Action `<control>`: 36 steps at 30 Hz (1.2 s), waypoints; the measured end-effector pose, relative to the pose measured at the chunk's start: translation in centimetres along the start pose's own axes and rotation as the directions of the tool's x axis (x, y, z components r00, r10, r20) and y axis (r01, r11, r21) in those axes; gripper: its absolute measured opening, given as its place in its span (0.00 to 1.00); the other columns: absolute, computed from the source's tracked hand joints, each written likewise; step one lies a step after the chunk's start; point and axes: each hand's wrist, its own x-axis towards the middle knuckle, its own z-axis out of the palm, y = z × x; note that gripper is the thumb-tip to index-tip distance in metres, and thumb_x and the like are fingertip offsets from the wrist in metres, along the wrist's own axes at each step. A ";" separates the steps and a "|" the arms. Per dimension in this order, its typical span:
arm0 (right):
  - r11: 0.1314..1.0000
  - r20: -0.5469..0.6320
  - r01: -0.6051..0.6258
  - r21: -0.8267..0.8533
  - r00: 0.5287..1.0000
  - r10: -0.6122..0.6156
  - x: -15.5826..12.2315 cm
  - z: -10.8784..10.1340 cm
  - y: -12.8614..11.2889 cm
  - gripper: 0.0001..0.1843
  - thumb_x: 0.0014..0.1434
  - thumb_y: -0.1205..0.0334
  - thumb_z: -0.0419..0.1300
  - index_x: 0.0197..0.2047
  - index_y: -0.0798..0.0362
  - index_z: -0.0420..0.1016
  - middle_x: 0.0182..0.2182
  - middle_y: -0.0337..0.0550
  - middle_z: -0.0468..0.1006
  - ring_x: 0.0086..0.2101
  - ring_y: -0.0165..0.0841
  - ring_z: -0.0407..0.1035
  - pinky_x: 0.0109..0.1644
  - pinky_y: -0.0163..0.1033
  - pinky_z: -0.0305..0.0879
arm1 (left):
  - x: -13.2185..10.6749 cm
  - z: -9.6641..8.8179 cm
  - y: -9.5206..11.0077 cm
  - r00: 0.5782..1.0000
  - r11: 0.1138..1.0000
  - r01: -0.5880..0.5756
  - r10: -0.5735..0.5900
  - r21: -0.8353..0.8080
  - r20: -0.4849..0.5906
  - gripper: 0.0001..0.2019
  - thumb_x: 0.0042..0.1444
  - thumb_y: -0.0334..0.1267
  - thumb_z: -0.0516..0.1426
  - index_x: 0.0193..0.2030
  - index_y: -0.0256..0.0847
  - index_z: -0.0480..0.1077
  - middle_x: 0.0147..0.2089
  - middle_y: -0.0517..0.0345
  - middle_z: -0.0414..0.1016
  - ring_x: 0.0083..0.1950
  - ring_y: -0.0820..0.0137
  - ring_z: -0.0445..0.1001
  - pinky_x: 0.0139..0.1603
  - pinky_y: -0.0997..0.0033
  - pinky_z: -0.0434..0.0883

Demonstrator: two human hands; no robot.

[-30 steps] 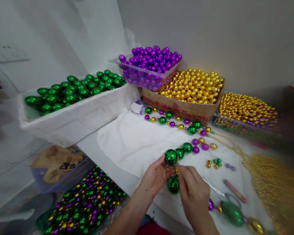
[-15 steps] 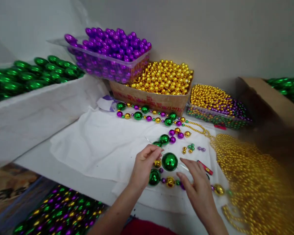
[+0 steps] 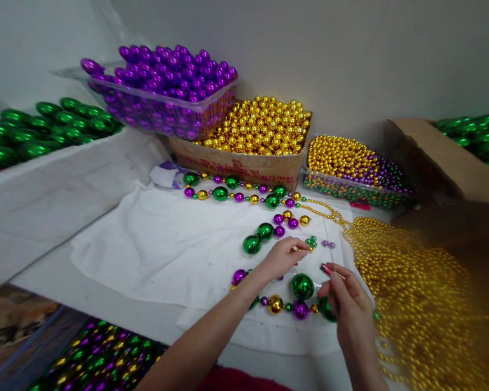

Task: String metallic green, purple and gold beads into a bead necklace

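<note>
While the beaded strand (image 3: 275, 304) runs crosswise, bodyward of the left hand (image 3: 283, 256), half-curled with its hold unclear, the right hand (image 3: 353, 296) pinches a thin line (image 3: 332, 258); small green beads (image 3: 313, 240) lie just beyond, nearer the left hand.

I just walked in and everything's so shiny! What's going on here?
Someone is handling beads over a white cloth. The left hand is right by some small green beads; I can't tell if it's touching them. The right hand seems to pinch a thin string, beside a strand of bigger beads.
</note>
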 end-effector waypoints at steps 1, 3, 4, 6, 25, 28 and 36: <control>1.000 -0.022 0.004 0.011 1.000 -0.003 -0.1 0.0 -0.1 0.23 0.54 0.49 0.61 0.48 0.56 0.68 0.19 0.36 0.70 0.17 0.23 0.53 0.18 0.26 0.46 | 0.7 0.4 -1.0 0.998 0.993 -0.034 0.039 0.109 -0.047 0.03 0.50 0.30 0.57 0.31 0.39 0.72 0.39 0.51 0.68 0.42 0.61 0.70 0.47 0.62 0.65; 0.999 -0.048 0.005 0.038 0.999 -0.003 -0.4 0.1 -0.4 0.22 0.54 0.49 0.62 0.46 0.55 0.68 0.18 0.35 0.69 0.18 0.24 0.56 0.20 0.25 0.48 | 1.6 1.2 -2.6 0.992 0.980 -0.055 0.075 0.190 -0.102 0.07 0.47 0.24 0.56 0.26 0.40 0.70 0.39 0.50 0.66 0.47 0.57 0.66 0.55 0.59 0.59; 0.999 -0.055 0.005 0.053 0.998 -0.002 -0.5 0.1 -0.6 0.21 0.54 0.50 0.62 0.45 0.55 0.68 0.17 0.35 0.68 0.19 0.25 0.57 0.21 0.25 0.50 | 1.8 1.5 -3.1 0.990 0.979 -0.056 0.080 0.194 -0.115 0.08 0.46 0.22 0.55 0.26 0.40 0.69 0.40 0.49 0.65 0.50 0.56 0.64 0.57 0.57 0.56; 0.997 -0.059 0.001 0.078 0.998 0.004 -0.9 0.1 -0.8 0.19 0.53 0.51 0.63 0.44 0.53 0.68 0.18 0.34 0.67 0.20 0.25 0.58 0.22 0.26 0.53 | 2.0 1.8 -3.8 0.988 0.982 -0.050 0.075 0.182 -0.132 0.10 0.46 0.20 0.54 0.26 0.40 0.68 0.41 0.48 0.65 0.52 0.54 0.62 0.59 0.56 0.53; 0.931 0.191 0.039 -0.362 0.981 0.033 -4.2 1.5 -1.3 0.20 0.53 0.47 0.60 0.40 0.53 0.79 0.13 0.34 0.63 0.20 0.29 0.60 0.29 0.34 0.59 | -7.6 -7.1 -0.6 0.932 0.525 0.033 -0.323 -0.851 -0.163 0.08 0.52 0.23 0.59 0.40 0.31 0.73 0.37 0.51 0.75 0.34 0.76 0.73 0.39 0.79 0.71; 0.907 0.219 0.065 -0.415 0.975 0.031 -4.5 1.7 -1.4 0.21 0.54 0.46 0.58 0.41 0.53 0.79 0.13 0.34 0.62 0.20 0.29 0.58 0.27 0.34 0.55 | -7.8 -7.3 -1.0 0.937 0.490 0.012 -0.311 -0.872 -0.161 0.08 0.54 0.24 0.58 0.41 0.31 0.73 0.37 0.51 0.75 0.33 0.76 0.74 0.39 0.79 0.71; 0.885 0.224 0.061 -0.461 0.973 0.050 -4.5 1.5 -1.4 0.23 0.55 0.45 0.57 0.43 0.55 0.78 0.14 0.34 0.60 0.19 0.29 0.57 0.26 0.34 0.52 | -7.9 -7.3 -1.4 0.946 0.496 0.003 -0.283 -0.869 -0.158 0.08 0.54 0.26 0.58 0.42 0.31 0.73 0.37 0.51 0.75 0.34 0.76 0.74 0.38 0.79 0.72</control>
